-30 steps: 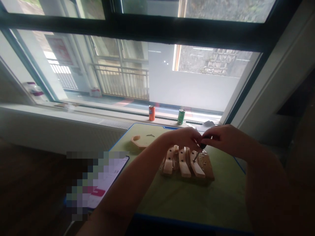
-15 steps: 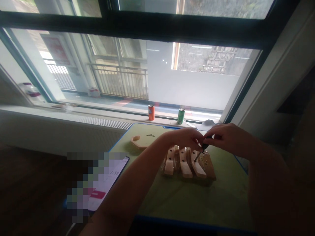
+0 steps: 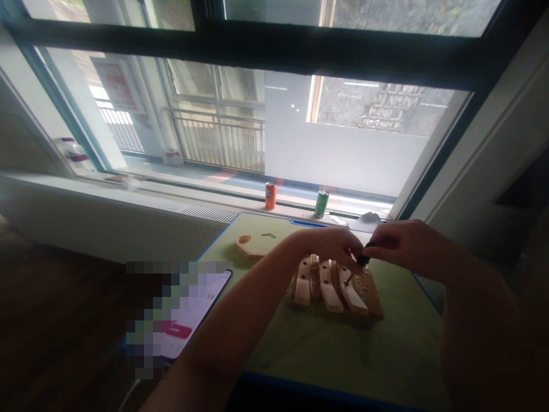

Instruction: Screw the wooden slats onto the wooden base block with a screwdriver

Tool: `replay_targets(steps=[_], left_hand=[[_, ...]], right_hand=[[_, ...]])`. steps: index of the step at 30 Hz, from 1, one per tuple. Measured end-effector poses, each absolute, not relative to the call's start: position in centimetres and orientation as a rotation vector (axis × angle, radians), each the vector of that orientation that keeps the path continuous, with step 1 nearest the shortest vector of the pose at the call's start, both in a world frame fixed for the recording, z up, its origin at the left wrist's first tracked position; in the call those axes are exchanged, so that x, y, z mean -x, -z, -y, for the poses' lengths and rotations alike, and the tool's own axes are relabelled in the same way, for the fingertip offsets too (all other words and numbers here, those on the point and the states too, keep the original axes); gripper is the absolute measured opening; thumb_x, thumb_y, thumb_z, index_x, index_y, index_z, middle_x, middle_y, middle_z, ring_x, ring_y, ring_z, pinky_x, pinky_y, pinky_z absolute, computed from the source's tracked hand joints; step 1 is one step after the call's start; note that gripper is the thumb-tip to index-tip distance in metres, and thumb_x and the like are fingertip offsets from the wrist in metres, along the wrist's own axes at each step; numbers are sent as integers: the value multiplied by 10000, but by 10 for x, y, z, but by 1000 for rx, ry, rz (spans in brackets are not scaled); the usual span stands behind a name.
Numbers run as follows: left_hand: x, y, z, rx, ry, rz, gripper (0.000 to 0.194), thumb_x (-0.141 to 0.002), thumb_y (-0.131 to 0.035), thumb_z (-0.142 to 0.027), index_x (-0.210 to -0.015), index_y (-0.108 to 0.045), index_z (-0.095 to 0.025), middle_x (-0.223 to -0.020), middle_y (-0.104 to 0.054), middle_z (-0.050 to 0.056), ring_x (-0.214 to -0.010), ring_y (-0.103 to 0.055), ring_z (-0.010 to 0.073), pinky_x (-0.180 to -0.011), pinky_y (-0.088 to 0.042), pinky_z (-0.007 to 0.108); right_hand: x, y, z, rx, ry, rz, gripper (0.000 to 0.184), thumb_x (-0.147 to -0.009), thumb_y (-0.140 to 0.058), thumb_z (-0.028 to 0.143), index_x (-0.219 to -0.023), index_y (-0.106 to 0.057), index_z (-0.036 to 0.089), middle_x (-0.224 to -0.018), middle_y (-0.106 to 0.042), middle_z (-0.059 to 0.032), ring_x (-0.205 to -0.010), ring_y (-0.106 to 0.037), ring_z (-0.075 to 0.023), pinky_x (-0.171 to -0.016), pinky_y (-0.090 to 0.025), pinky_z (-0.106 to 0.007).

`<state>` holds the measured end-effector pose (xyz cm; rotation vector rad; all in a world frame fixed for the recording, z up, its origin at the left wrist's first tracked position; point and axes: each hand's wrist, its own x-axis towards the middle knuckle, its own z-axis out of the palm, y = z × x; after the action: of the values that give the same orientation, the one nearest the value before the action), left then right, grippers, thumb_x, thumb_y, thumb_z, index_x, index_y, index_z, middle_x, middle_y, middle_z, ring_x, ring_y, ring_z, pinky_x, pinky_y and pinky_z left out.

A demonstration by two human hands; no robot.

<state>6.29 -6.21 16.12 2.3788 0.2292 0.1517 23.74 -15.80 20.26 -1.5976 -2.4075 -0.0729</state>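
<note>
A screwdriver (image 3: 366, 252) with a dark handle leans over the wooden pieces, its thin shaft slanting down to the left. My right hand (image 3: 394, 241) pinches the top of the handle. Close beside it, my left hand (image 3: 339, 245) curls its fingers against the lower handle; part of its grip is hidden. The tip meets a hole in the rightmost pale curved wooden piece (image 3: 355, 300). Two similar pieces, a middle one (image 3: 332, 296) and a left one (image 3: 303, 292), have dark holes and lie alongside. Clear wrapping and a brown wooden block (image 3: 374, 297) are under and beside them.
The pieces rest on a green table (image 3: 309, 349) with a blue edge. A pale angular wooden part (image 3: 249, 249) and a small V-shaped metal item (image 3: 269, 235) lie behind my left forearm. A phone (image 3: 201, 315) is at the left. An orange can (image 3: 270, 196) and green can (image 3: 321, 204) stand on the sill.
The whole view has shifted, so things appear slightly further right. Both hands stay at the screwdriver, whose tip remains at the rightmost wooden piece; my right hand's pose on the handle differs slightly.
</note>
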Motion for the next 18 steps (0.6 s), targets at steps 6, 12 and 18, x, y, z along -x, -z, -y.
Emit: replay_targets(steps=[6, 12, 18], left_hand=[[-65, -158, 61, -2382, -203, -296, 279, -721, -640, -343, -920, -666, -148, -751, -641, 5, -688, -565, 109, -666, -426, 237], [-65, -159, 64, -2406, -105, -224, 342, -701, -660, -318, -1005, -633, -164, -866, -651, 11, -768, -570, 120, -709, -433, 249], [-66, -157, 61, -2387, -193, -278, 280, -714, -651, -312, -938, -636, -145, -825, -649, 10, -748, -575, 118, -703, -436, 257]], right_hand=[[-237, -201, 156, 1658, 183, 2325, 377, -732, -542, 562, -775, -650, 204, -684, -634, -18, -532, -520, -125, -483, -355, -249], [-239, -204, 165, 1598, 76, 2460, 334, -794, -497, 508, -740, -657, 219, -603, -608, 0, -504, -503, -115, -476, -347, -245], [-242, -197, 158, 1718, 259, 2385, 429, -756, -503, 586, -606, -617, 201, -503, -560, -7, -437, -457, -114, -422, -294, -258]])
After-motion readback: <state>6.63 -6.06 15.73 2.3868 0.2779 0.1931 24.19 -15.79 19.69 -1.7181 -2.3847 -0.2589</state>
